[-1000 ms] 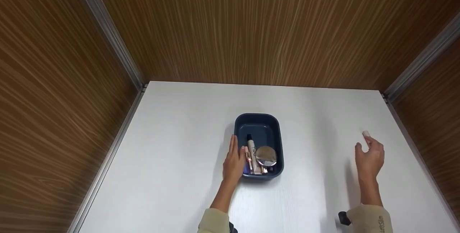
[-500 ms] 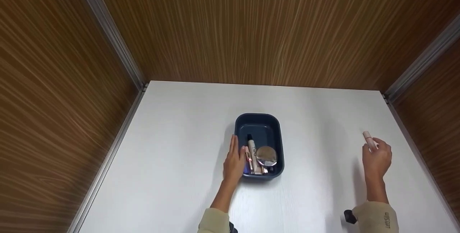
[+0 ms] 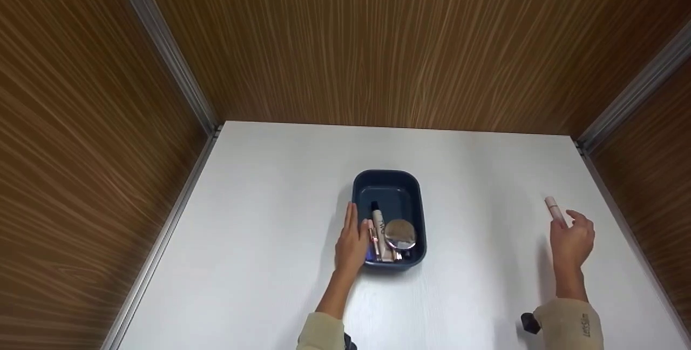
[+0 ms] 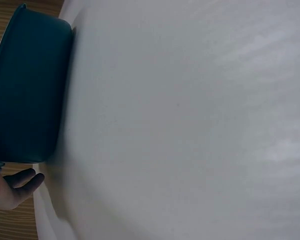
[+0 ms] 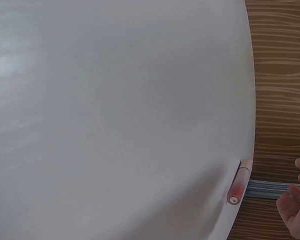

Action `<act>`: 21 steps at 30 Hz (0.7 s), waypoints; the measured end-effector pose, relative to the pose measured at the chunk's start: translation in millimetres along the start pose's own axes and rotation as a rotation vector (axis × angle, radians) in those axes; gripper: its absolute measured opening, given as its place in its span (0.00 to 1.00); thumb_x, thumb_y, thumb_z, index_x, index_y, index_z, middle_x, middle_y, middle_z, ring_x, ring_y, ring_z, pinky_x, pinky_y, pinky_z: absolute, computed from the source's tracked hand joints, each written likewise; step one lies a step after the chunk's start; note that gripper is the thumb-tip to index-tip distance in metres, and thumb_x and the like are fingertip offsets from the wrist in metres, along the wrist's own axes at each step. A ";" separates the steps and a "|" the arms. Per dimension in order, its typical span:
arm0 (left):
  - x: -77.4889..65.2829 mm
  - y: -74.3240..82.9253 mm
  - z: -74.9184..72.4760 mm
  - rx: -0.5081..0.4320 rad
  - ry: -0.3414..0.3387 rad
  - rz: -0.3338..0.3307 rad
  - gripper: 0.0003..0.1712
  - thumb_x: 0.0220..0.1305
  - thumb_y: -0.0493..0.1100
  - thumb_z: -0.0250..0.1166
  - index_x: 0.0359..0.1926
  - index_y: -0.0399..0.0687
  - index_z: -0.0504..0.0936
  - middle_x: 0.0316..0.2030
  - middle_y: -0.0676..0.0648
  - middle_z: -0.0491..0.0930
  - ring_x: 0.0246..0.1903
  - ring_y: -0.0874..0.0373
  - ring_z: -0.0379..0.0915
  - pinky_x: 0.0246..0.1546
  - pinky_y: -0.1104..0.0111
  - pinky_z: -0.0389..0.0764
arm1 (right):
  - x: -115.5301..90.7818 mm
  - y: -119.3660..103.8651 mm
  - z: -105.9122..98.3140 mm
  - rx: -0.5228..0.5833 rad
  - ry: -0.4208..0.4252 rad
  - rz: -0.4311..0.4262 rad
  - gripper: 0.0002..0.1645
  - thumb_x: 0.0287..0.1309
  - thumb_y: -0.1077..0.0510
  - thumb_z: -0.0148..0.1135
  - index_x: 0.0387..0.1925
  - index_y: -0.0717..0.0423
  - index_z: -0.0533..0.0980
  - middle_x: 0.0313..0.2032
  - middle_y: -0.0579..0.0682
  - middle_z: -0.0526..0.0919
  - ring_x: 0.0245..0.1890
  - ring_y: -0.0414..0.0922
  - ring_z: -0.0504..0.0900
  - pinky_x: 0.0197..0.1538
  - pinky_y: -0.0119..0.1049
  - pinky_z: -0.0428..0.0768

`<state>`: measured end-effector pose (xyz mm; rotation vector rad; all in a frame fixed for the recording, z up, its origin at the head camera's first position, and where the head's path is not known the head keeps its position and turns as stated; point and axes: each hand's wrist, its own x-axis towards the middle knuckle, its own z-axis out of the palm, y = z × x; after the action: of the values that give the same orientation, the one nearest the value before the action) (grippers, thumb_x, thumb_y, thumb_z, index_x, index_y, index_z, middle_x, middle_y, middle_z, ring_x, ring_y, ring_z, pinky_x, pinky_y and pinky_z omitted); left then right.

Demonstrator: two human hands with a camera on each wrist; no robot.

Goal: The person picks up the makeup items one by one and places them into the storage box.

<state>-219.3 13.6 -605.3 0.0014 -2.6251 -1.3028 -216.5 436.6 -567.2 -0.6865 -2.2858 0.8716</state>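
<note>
A dark blue oblong box [image 3: 386, 174] stands on the white table in the head view. My left hand [image 3: 350, 247] holds its left wall, fingers along the outside and thumb over the rim. Inside lie a round shiny compact [image 3: 400, 234], a white tube with a black cap [image 3: 379, 223], a slim pinkish tube [image 3: 374, 242] and other small items, partly covered. At the right, a pale pink lip gloss tube [image 3: 553, 208] lies on the table. Beside it is my right hand [image 3: 573, 239]; the right wrist view shows a gap between its loosely curled fingers and the lip gloss tube [image 5: 240, 182].
Wood-grain panels [image 3: 378, 42] rise behind the white table [image 3: 259, 204] and on both sides. Grey metal strips run along the corners, such as the right strip [image 3: 637, 91]. Both sleeves carry dark devices at the wrists.
My right hand has let go of the lip gloss tube and moved a little right and back toward me. The tube stays on the table. My left hand and the box have not moved.
</note>
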 end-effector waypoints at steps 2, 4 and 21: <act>0.2 0.0 0.1 0.004 -0.005 -0.007 0.30 0.72 0.50 0.45 0.70 0.48 0.53 0.69 0.51 0.48 0.52 0.45 0.68 0.38 0.52 0.73 | 2.0 0.8 -1.5 -0.007 -0.021 0.020 0.19 0.55 0.67 0.52 0.49 0.73 0.71 0.43 0.72 0.71 0.45 0.65 0.69 0.48 0.56 0.64; 0.0 0.1 0.0 0.004 -0.009 -0.012 0.30 0.72 0.50 0.45 0.70 0.48 0.53 0.70 0.53 0.48 0.52 0.46 0.68 0.37 0.52 0.73 | 3.8 1.8 -2.2 -0.009 -0.035 0.034 0.20 0.56 0.66 0.51 0.50 0.73 0.70 0.44 0.71 0.70 0.46 0.65 0.68 0.49 0.56 0.63; -0.6 0.6 -2.1 -0.003 -0.020 -0.030 0.30 0.72 0.51 0.44 0.71 0.50 0.52 0.70 0.57 0.44 0.54 0.46 0.67 0.40 0.52 0.73 | 14.4 15.6 3.5 -0.080 -0.115 0.070 0.20 0.58 0.65 0.52 0.51 0.74 0.69 0.47 0.74 0.69 0.48 0.68 0.67 0.51 0.57 0.63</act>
<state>-218.3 12.3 -603.7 0.0280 -2.6499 -1.3233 -225.0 454.5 -575.6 -0.7732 -2.4234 0.8762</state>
